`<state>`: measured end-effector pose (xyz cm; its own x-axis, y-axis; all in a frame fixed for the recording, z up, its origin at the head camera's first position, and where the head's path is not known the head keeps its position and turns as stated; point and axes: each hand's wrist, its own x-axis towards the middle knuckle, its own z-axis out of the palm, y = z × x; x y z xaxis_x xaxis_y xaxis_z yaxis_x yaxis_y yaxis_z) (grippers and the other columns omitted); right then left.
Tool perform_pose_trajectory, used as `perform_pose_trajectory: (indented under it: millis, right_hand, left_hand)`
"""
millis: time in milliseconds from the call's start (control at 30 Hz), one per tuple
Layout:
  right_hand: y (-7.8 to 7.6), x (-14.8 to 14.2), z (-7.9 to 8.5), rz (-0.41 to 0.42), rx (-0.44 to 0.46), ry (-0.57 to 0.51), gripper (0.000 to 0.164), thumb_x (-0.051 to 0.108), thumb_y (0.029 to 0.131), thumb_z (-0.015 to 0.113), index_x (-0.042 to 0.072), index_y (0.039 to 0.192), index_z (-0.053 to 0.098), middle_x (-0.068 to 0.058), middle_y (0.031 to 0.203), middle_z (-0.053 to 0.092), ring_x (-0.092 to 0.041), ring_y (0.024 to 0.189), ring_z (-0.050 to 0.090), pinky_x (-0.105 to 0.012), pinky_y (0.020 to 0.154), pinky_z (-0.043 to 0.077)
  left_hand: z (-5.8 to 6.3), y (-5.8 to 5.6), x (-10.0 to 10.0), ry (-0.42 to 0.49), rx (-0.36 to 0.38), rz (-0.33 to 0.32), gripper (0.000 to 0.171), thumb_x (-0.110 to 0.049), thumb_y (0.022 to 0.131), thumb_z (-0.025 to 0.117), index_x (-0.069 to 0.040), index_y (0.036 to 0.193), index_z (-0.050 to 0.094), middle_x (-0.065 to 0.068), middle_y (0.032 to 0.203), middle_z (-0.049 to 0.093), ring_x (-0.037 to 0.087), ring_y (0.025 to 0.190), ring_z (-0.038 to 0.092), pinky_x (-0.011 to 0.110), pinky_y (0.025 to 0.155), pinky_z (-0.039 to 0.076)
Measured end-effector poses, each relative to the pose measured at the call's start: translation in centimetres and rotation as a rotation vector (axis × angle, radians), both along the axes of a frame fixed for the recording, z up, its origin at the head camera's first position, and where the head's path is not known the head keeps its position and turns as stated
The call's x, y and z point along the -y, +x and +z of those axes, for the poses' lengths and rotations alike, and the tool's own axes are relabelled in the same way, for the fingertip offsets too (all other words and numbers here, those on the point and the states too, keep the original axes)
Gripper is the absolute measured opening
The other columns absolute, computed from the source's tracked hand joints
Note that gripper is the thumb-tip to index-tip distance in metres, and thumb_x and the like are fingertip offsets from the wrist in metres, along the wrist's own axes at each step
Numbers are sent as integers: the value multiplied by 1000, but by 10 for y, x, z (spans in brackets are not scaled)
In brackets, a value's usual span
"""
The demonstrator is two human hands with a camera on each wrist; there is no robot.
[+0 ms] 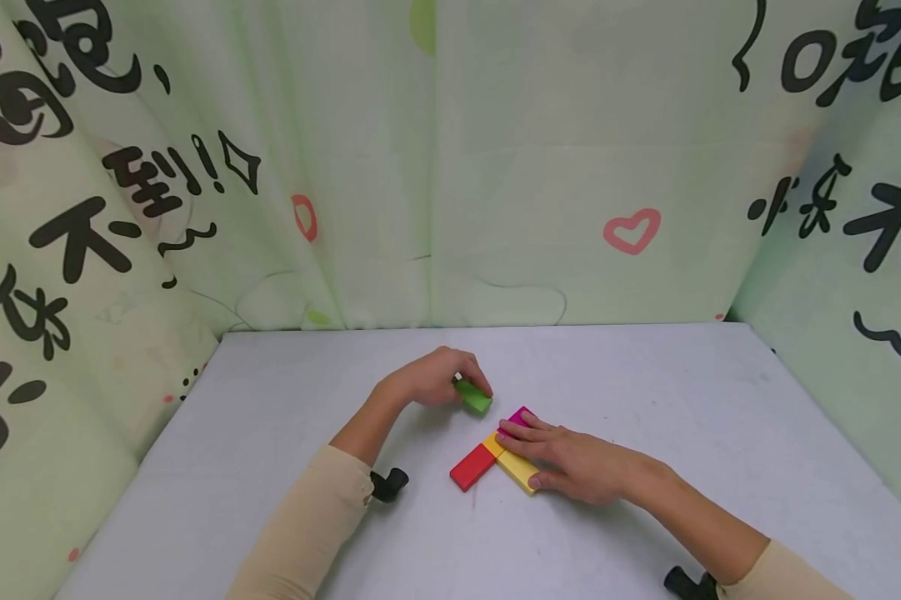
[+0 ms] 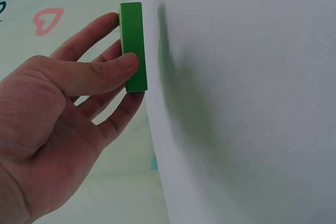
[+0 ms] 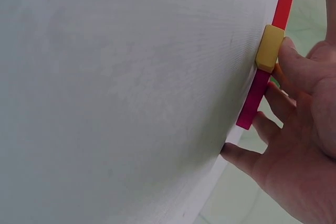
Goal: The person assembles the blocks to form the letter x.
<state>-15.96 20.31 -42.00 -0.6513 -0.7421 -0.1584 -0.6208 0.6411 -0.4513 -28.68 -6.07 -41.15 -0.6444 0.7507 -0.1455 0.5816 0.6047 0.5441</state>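
A green rectangular block (image 1: pixel 473 396) is pinched between thumb and fingers of my left hand (image 1: pixel 442 375), held above the white tabletop; the left wrist view shows the thumb across its face. On the table, a red block (image 1: pixel 473 467), a small orange block (image 1: pixel 493 444) and a magenta block (image 1: pixel 523 412) lie in a slanting row. A yellow block (image 1: pixel 516 472) extends from the orange one toward the near right. My right hand (image 1: pixel 581 462) rests over them, fingers extended onto the magenta and orange blocks, its thumb at the yellow block's near end. Part of the magenta block is hidden under the fingers.
The white table (image 1: pixel 645 375) reaches back to a pale green curtain (image 1: pixel 525 167) with black lettering and heart prints, which also hangs at both sides. Black wrist mounts (image 1: pixel 388 485) sit on both forearms, close over the tabletop.
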Motion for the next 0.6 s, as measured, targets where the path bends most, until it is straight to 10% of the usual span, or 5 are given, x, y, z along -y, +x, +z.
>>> perform_pose_trajectory:
  millis: [600]
  right_hand:
    - [-2,0,-1,-23,28,-19,65,29,104,64,18,162,38,-5,171,33,-41,160,18,-63,121,31]
  left_hand:
    - [0,16,1,-33,39,-70,33,1,93,74,-20,117,80,-4,119,71,9,110,61,26,98,55]
